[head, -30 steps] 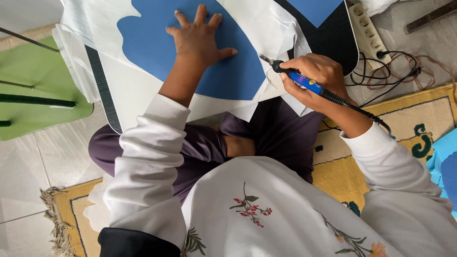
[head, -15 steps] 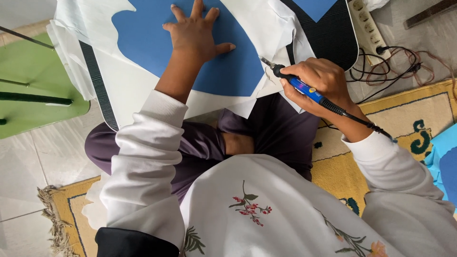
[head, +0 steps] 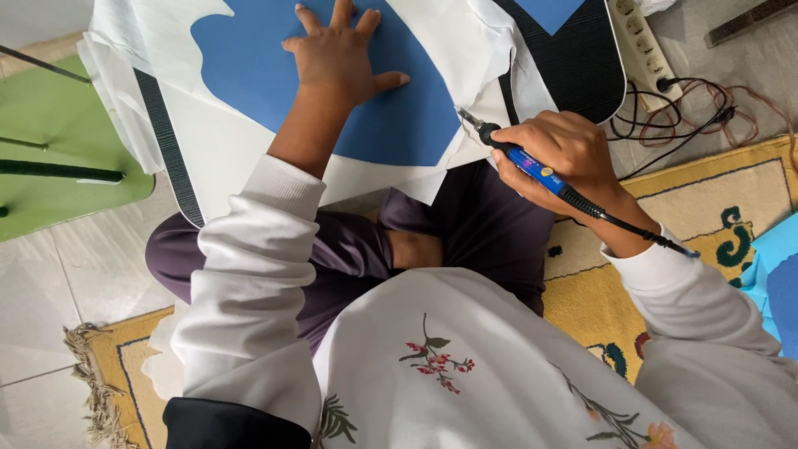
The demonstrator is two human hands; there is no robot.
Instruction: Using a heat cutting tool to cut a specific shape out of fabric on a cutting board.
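My left hand [head: 342, 60] lies flat with fingers spread on a blue fabric shape [head: 249, 66] that rests on white cloth [head: 224, 154]. Both lie on a black ribbed board with a white rim [head: 582, 62] across my lap. My right hand [head: 564, 158] grips a blue-handled heat tool [head: 532, 166] like a pen. Its metal tip [head: 467, 120] points left at the edge of the white cloth beside the blue shape. A black cord [head: 640, 234] runs from the tool back over my right wrist.
A white power strip [head: 640, 37] with tangled black cables [head: 690, 116] lies right of the board. A green stool or table [head: 58, 158] stands at left on pale floor tiles. A yellow patterned rug [head: 706, 216] is under me. More blue fabric [head: 773, 274] is at far right.
The view has shifted slightly. My right hand and the tool have drifted a little right and down along the cloth edge. My left hand stays pressed on the blue shape.
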